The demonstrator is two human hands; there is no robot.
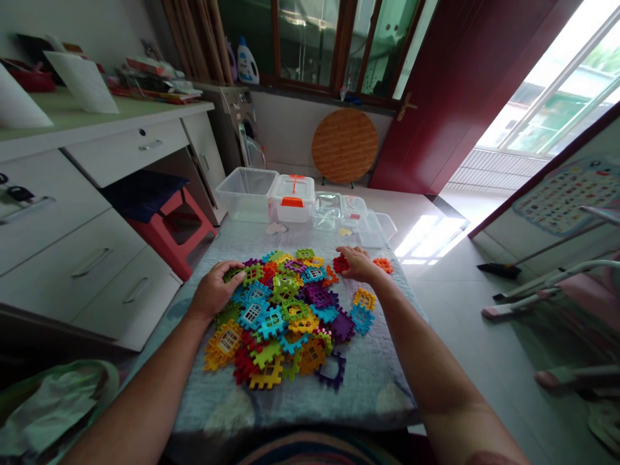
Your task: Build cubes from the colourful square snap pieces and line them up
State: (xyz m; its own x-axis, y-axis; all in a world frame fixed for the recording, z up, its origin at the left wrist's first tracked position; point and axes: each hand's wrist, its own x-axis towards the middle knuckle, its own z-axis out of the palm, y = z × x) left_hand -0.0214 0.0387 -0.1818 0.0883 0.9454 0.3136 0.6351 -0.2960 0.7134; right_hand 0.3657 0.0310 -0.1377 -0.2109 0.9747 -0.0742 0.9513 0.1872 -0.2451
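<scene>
As we look down over a quilted table [372, 387], a white desk [126, 145] with drawers runs along its left side, and a red stool [191, 242] stands between them. Toward the table's far end sit a clear bin [247, 194], a white case [292, 200] with an orange latch, and smaller clear boxes [329, 210]. A heap of plastic waffle blocks [281, 316], in many colours, covers the table's middle. Our left hand [216, 290] lies spread, palm down, on the heap's left edge, its fingers over a green block [252, 274]. Our right hand [356, 263] reaches the heap's far right edge, fingers curled downward against a small red block [340, 263]; from this angle we cannot tell whether they pinch it. An orange block [382, 265] lies just past that hand, not touching it.
</scene>
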